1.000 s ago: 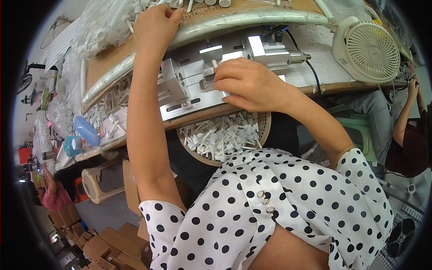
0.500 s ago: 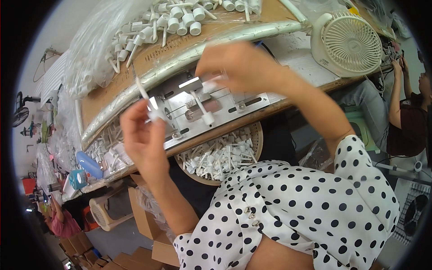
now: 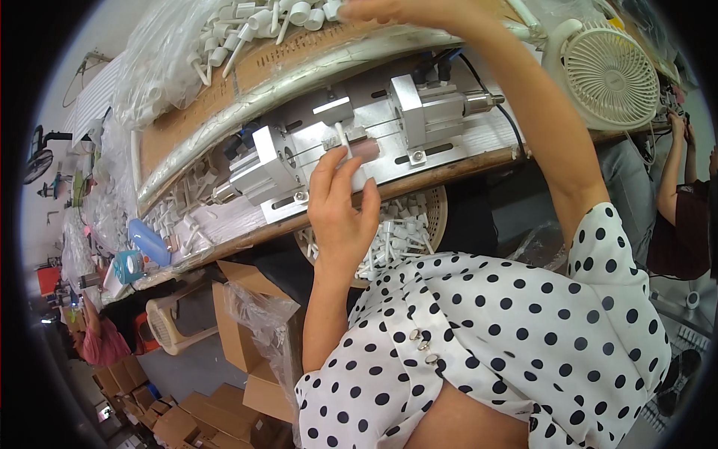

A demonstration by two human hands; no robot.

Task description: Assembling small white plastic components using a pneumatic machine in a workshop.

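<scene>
At the left, a crinkled, translucent plastic bag [image 3: 153,86] is sagging beside a heap of glossy white stemmed caps [image 3: 258,22], cylindrical with slender shafts; below, a smooth, rounded blue plastic object [image 3: 149,241] is lying. A boxy, bare-metal clamp block [image 3: 254,176] is standing on a slotted metal plate [image 3: 390,169]. The left hand [image 3: 340,206] is curving its fingers and thumb around the cap end of a white stemmed piece [image 3: 342,133], which is lying between the two blocks, its stem pointing toward a small rectangular metal block [image 3: 333,111]; whether the fingers are gripping firmly one cannot tell. The right hand [image 3: 410,10] is reaching along the upper edge, fingers extending beside the heap, their hold impossible to tell. A second metal clamp block [image 3: 430,120] is facing the first. Beneath, a round, perforated basket [image 3: 440,217] is holding similar white pieces. Rightmost, a cream fan [image 3: 612,78] is presenting its radially ribbed grille.
</scene>
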